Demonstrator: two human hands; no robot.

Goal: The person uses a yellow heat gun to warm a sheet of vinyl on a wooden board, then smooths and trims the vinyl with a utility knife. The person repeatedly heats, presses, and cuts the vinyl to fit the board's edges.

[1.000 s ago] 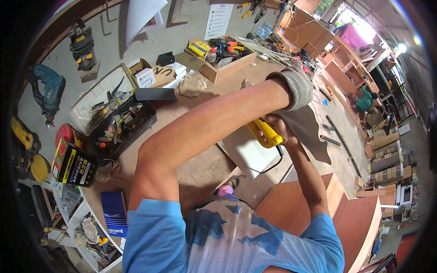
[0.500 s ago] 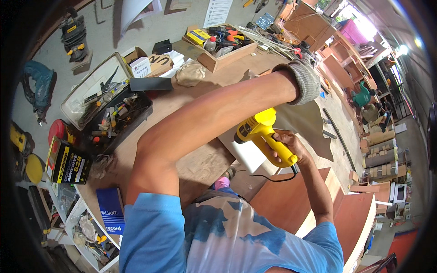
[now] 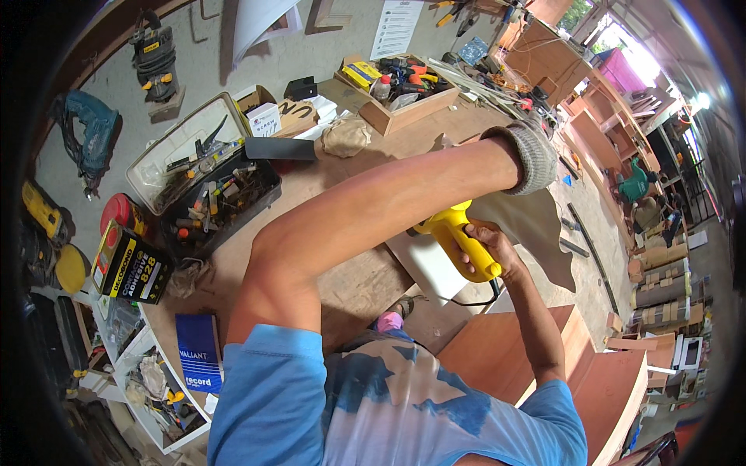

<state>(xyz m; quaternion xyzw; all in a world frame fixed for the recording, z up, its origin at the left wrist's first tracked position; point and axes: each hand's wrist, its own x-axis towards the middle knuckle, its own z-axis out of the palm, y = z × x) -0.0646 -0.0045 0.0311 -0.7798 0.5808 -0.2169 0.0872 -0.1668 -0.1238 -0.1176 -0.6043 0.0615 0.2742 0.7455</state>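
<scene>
A yellow heat gun (image 3: 464,247) with a dark cord is in my right hand (image 3: 494,247), my fingers wrapped round its handle. Its front end is partly hidden behind my left forearm, which crosses above it. My left hand (image 3: 534,159) wears a grey knitted glove and reaches to the far right; its fingers are out of sight, so what they touch is hidden. Below the left glove lies a grey-beige flexible sheet (image 3: 532,229) with a wavy edge. A white panel (image 3: 423,268) shows under the heat gun.
Wooden box pieces (image 3: 505,353) stand by my right arm. On the bench are an open toolbox (image 3: 233,206), an adhesive can (image 3: 132,264), a blue book (image 3: 198,353), a wooden tray of tools (image 3: 412,109) and a dark metal strip (image 3: 592,256). Power tools hang on the wall.
The view has shifted, so the bench things sit further right and lower. The heat gun has moved back slightly under my left forearm, hiding more of its front end. My right hand keeps its grip.
</scene>
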